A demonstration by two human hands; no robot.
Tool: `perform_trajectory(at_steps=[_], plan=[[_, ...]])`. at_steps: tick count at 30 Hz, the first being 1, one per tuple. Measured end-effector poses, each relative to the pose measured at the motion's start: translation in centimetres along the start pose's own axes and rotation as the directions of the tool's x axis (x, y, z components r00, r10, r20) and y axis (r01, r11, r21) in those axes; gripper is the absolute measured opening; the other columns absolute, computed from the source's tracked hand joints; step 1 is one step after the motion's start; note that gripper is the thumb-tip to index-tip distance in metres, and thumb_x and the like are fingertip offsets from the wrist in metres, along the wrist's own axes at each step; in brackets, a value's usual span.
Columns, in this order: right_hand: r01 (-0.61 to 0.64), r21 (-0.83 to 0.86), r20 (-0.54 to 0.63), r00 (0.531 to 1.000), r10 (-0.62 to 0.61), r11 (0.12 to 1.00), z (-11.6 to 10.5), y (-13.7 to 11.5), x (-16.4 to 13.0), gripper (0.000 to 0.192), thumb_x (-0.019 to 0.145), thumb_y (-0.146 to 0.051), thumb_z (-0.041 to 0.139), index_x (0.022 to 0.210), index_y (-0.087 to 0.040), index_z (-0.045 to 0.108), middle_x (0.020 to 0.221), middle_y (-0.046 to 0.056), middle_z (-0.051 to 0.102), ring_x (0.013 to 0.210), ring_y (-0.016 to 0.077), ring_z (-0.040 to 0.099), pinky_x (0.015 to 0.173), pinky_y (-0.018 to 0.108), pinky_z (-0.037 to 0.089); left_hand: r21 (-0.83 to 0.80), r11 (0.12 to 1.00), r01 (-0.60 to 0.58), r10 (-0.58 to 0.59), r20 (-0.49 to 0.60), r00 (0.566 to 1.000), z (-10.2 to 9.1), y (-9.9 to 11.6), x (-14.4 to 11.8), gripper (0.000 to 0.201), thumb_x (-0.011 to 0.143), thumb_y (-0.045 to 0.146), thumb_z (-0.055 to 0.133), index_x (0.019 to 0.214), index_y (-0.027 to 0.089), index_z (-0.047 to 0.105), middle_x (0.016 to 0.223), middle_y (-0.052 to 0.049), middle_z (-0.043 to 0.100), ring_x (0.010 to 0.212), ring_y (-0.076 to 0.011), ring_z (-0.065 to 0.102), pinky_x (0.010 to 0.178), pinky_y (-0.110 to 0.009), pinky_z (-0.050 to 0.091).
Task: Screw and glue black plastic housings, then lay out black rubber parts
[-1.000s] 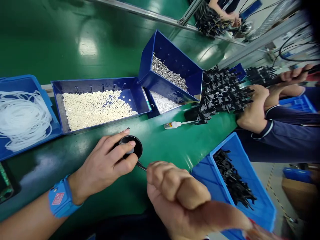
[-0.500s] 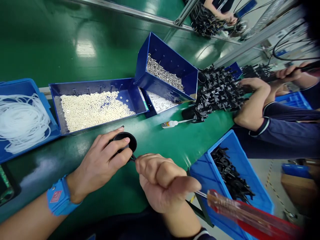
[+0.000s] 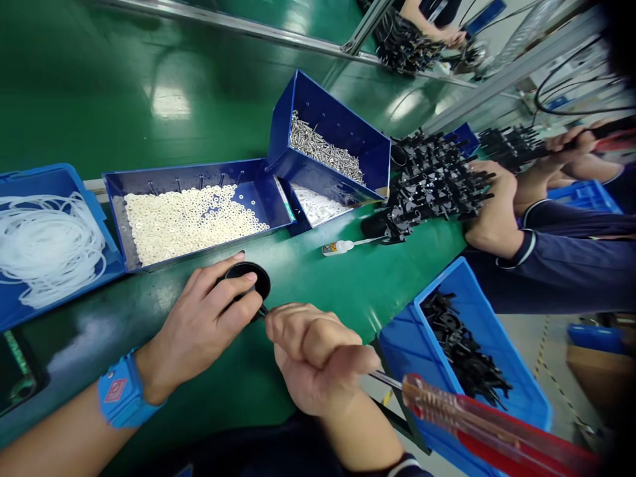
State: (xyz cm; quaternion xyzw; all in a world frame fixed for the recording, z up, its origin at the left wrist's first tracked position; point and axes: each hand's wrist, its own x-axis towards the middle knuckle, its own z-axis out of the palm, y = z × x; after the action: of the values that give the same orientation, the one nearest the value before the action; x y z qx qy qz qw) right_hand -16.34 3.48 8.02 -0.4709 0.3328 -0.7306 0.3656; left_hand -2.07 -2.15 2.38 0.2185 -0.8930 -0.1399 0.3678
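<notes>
My left hand point(image 3: 203, 318), with a blue wrist strap point(image 3: 119, 396) on its wrist, pinches a round black part point(image 3: 254, 274) that rests on the green table point(image 3: 328, 285). My right hand point(image 3: 313, 358) is a fist around the metal shaft of a screwdriver. Its clear red handle point(image 3: 477, 430) sticks out to the lower right. The shaft's tip meets the near edge of the black part, right beside my left thumb.
Behind my hands stand a tray of white washers point(image 3: 189, 215), a tilted bin of screws point(image 3: 325, 151) and a bin of white tubing point(image 3: 47, 242). A glue bottle point(image 3: 340, 246) lies mid-table. A co-worker's hand point(image 3: 491, 212) rests by stacked black parts point(image 3: 432, 182). Blue bin point(image 3: 517, 397) at right.
My right fist has moved left and closer to the black part, and the screwdriver's red handle has come into view. My left hand keeps its hold on the part.
</notes>
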Motion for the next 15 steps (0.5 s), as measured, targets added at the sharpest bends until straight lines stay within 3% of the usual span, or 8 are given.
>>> perform_trajectory(at_steps=[4, 7, 10, 13, 15], plan=[[-0.038, 0.033, -0.037, 0.999, 0.039, 0.999, 0.1, 0.0, 0.0, 0.064, 0.106, -0.057, 0.041, 0.058, -0.021, 0.019, 0.048, -0.007, 0.018, 0.039, 0.0083, 0.024, 0.044, 0.026, 0.025, 0.007, 1.000, 0.005, -0.006, 0.006, 1.000, 0.0, 0.0, 0.2, 0.025, 0.095, 0.006, 0.062, 0.118, 0.016, 0.058, 0.122, -0.012, 0.067, 0.136, -0.0385, 0.053, 0.101, -0.051, 0.055], [-0.028, 0.045, 0.010, 1.000, 0.028, 0.999, 0.2, 0.2, 0.1, 0.061, 0.106, -0.054, 0.041, 0.058, -0.021, 0.022, 0.048, -0.008, 0.018, 0.039, 0.0072, 0.021, 0.042, 0.024, 0.023, 0.018, 1.000, 0.000, 0.000, -0.006, 1.000, 0.0, -0.1, 0.2, 0.021, 0.097, 0.009, 0.061, 0.117, 0.016, 0.058, 0.120, -0.013, 0.067, 0.136, -0.0387, 0.054, 0.099, -0.052, 0.056], [-0.032, 0.037, -0.024, 0.999, 0.033, 0.999, -0.9, -0.7, 0.6, 0.057, 0.107, -0.053, 0.039, 0.062, -0.021, 0.024, 0.051, -0.008, 0.015, 0.040, 0.0073, 0.017, 0.042, 0.024, 0.022, 0.012, 1.000, 0.004, -0.004, 0.002, 1.000, 0.1, -0.3, -0.1, 0.023, 0.095, 0.009, 0.064, 0.116, 0.015, 0.058, 0.120, -0.013, 0.066, 0.134, -0.0392, 0.055, 0.098, -0.052, 0.057], [-0.120, -0.227, -0.152, 0.985, 0.086, 0.966, -4.1, -2.3, 0.4, 0.043, 0.109, -0.045, 0.040, 0.072, -0.023, 0.037, 0.057, -0.009, 0.021, 0.044, 0.0081, 0.022, 0.045, 0.022, 0.027, -0.001, 1.000, -0.010, 0.010, -0.057, 0.998, -0.1, 0.0, -0.2, 0.028, 0.090, 0.008, 0.073, 0.115, 0.014, 0.059, 0.121, -0.013, 0.065, 0.135, -0.0399, 0.054, 0.100, -0.053, 0.056], [-0.227, -0.558, -0.204, 0.970, 0.133, 0.798, -6.9, -2.8, -0.5, 0.025, 0.107, -0.039, 0.046, 0.087, -0.024, 0.047, 0.064, -0.008, 0.036, 0.049, 0.0087, 0.034, 0.048, 0.021, 0.032, 0.000, 0.999, -0.047, 0.046, -0.147, 0.988, -0.9, 0.5, 0.1, 0.033, 0.086, 0.006, 0.077, 0.112, 0.015, 0.060, 0.121, -0.011, 0.063, 0.137, -0.0401, 0.053, 0.103, -0.054, 0.055]])
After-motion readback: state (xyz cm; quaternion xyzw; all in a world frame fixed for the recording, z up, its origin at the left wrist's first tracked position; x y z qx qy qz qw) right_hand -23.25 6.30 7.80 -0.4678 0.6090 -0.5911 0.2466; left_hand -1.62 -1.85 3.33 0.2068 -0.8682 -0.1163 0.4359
